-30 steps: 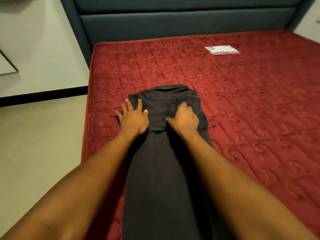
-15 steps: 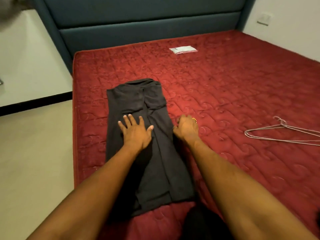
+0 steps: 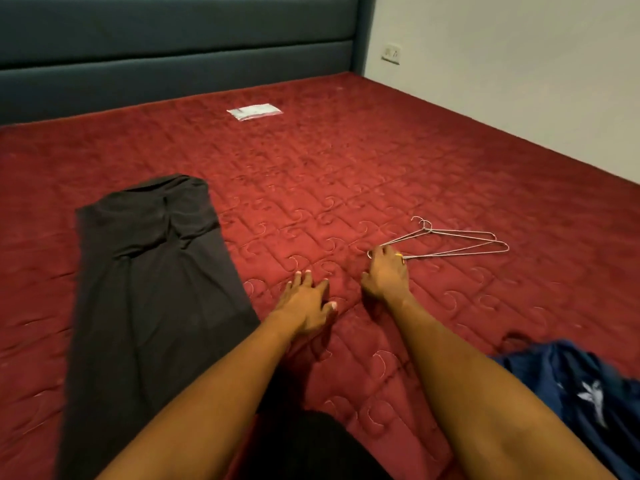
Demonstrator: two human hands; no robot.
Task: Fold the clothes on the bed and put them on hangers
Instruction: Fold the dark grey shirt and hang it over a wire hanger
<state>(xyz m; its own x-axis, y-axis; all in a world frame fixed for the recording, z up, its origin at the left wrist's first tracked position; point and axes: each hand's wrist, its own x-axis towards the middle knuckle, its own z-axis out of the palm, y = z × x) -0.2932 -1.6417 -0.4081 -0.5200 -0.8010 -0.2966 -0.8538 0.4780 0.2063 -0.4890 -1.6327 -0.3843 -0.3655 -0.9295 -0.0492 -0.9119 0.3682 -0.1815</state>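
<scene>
Nearest you, both your forearms reach out over the red quilted mattress [image 3: 398, 161] from its near edge. At the near right corner of the view lies a crumpled blue garment [image 3: 588, 393] with a white print. It is well apart from both hands.

Along the left side of the mattress, the dark grey garment [image 3: 149, 289] lies folded into a long narrow strip running from the near edge toward the headboard, with its far end folded over.

Your left hand [image 3: 304, 303] rests palm down on the bare mattress just beside the garment's right edge, fingers straight and spread, holding nothing.

Your right hand [image 3: 386, 271] is a little farther out and to the right, with its knuckles up and its fingers curled down onto the near left corner of the wire hangers [image 3: 450, 242]. They touch the wire, but you cannot tell whether they have closed on it.

The hangers lie flat, one on the other, toward the right side of the mattress, hooks pointing away from you.

Farther off, near the head edge, a small white packet [image 3: 254, 111] lies flat. Behind it stands the blue-grey padded headboard [image 3: 173, 57], and on the wall to its right is a socket [image 3: 391, 54].
</scene>
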